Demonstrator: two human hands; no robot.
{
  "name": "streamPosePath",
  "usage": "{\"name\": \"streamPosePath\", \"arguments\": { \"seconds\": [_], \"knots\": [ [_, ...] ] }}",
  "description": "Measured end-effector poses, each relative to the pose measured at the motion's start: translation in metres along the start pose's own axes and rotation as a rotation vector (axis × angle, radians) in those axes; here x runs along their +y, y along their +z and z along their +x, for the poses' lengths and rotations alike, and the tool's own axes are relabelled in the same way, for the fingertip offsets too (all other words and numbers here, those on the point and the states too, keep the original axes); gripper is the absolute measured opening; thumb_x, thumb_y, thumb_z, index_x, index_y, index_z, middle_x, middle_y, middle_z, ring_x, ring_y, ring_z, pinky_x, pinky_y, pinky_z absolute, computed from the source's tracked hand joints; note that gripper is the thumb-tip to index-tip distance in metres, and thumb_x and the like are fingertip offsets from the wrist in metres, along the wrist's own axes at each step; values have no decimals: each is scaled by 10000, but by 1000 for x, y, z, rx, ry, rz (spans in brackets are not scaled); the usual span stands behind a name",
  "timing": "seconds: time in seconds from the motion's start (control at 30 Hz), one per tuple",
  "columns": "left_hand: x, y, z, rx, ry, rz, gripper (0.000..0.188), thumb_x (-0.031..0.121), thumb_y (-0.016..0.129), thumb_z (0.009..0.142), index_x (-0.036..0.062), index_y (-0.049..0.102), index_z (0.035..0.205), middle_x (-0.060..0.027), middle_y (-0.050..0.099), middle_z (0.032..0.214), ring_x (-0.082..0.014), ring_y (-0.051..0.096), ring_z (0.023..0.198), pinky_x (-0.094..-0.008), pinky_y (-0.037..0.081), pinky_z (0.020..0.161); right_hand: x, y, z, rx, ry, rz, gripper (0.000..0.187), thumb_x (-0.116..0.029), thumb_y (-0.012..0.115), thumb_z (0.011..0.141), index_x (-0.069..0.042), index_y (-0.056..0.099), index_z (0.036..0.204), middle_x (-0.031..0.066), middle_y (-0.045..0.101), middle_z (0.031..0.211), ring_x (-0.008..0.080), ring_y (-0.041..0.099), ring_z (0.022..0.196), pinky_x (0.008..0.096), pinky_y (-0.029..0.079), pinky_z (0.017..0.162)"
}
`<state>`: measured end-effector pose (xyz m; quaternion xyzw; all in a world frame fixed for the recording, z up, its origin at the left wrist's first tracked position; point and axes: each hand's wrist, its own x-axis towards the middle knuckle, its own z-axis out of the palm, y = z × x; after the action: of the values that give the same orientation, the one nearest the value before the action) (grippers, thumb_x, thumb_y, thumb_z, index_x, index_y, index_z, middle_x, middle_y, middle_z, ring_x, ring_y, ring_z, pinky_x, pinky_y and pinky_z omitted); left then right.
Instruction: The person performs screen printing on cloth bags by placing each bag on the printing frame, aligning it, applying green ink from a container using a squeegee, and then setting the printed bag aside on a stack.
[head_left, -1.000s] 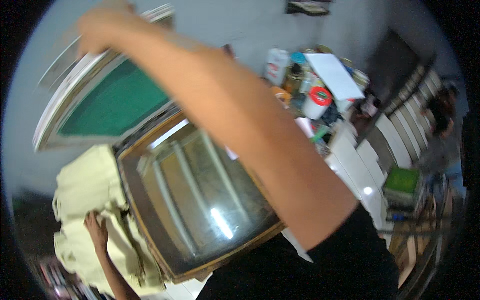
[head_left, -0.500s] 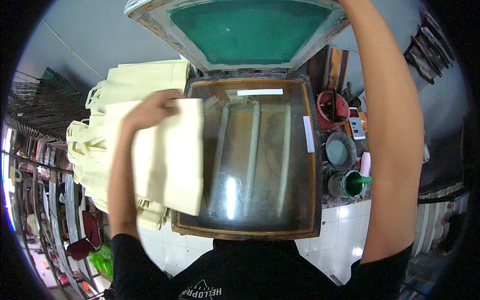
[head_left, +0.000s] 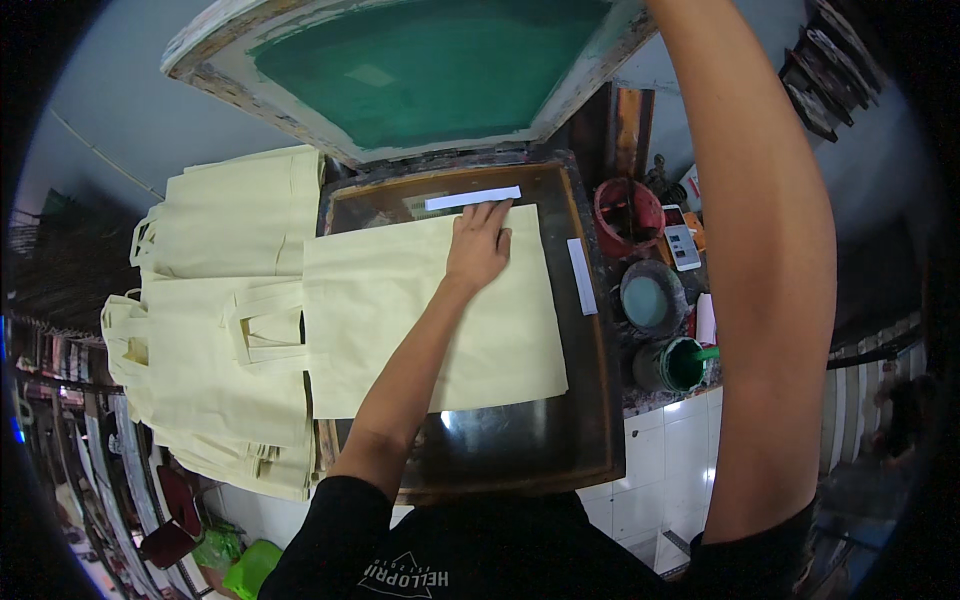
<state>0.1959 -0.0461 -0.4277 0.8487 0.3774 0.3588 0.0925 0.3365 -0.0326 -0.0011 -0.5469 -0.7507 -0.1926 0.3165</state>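
Note:
My left hand (head_left: 480,245) lies on a cream cloth bag (head_left: 375,330), its fingers outstretched at the bag's far edge, close to a white strip (head_left: 445,202). Spread flat, the bag covers much of a glass-topped table (head_left: 480,465); its handles reach left onto a stack of similar bags (head_left: 215,340). A second white strip (head_left: 581,275) lies to the right of the bag, with a gap between them. Above the table's far side, a screen-printing frame (head_left: 400,75) with a green mesh is tilted up. My right arm stretches up beside it, the hand beyond the picture's top edge.
To the right are a red bucket (head_left: 600,215), a phone (head_left: 682,248), a grey bowl (head_left: 645,298) and a pot of green ink (head_left: 650,368) with a green-handled tool. A rack of dark frames (head_left: 830,80) stands farther right. White floor tiles (head_left: 650,455) show below.
My left hand has carried the bag rightward from the stack and laid it over the glass. The view has shifted, and the screen frame remains raised.

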Motion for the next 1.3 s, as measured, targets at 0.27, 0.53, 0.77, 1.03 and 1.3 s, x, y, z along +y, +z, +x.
{"name": "streamPosePath", "arguments": {
  "seconds": [0.27, 0.53, 0.77, 1.03, 1.3],
  "knots": [
    [-3, 8, 12, -53, 8, -88, 386, 136, 644, 913, 57, 628, 1290, -102, 642, 1320, -300, 555, 1224, -445, 412, 1007, -6, -6, -6, -44, 91, 63, 427, -394, 795, 818, 4, 802, 972, 240, 759, 969, 366, 729, 858, 456, 560, 816],
    [2, 14, 19, 19, 31, 38, 179, 167, 637, 961, 37, 697, 1070, -98, 694, 1115, -302, 595, 1080, -429, 447, 913, 0, -4, -2, -13, 32, 65, 422, -391, 788, 832, 12, 803, 955, 249, 755, 983, 381, 726, 879, 456, 558, 831],
    [17, 12, 51, -125, -131, 143, 230, 206, 649, 956, 36, 698, 1104, -126, 690, 1100, -326, 577, 1077, -440, 436, 919, 5, 0, 6, -24, -7, -27, 429, -410, 766, 840, -1, 801, 964, 258, 745, 1008, 404, 717, 931, 470, 556, 846],
    [49, -3, 24, -404, -183, 140, 957, 637, 696, 852, 106, 370, 1578, -252, 226, 1660, -449, 129, 1549, -602, 141, 1219, 14, 15, 22, 14, -2, -112, 331, -369, 721, 876, -97, 812, 1042, 217, 745, 1088, 405, 706, 993, 471, 551, 876],
    [50, 14, 14, -544, -267, 196, 1145, 786, 642, 792, 103, 257, 1628, -255, 131, 1693, -457, -14, 1575, -655, 6, 1229, 10, 9, 16, -19, -69, -101, 293, -353, 709, 895, -152, 809, 1082, 200, 744, 1120, 382, 706, 1037, 464, 546, 900]
  ]
}}
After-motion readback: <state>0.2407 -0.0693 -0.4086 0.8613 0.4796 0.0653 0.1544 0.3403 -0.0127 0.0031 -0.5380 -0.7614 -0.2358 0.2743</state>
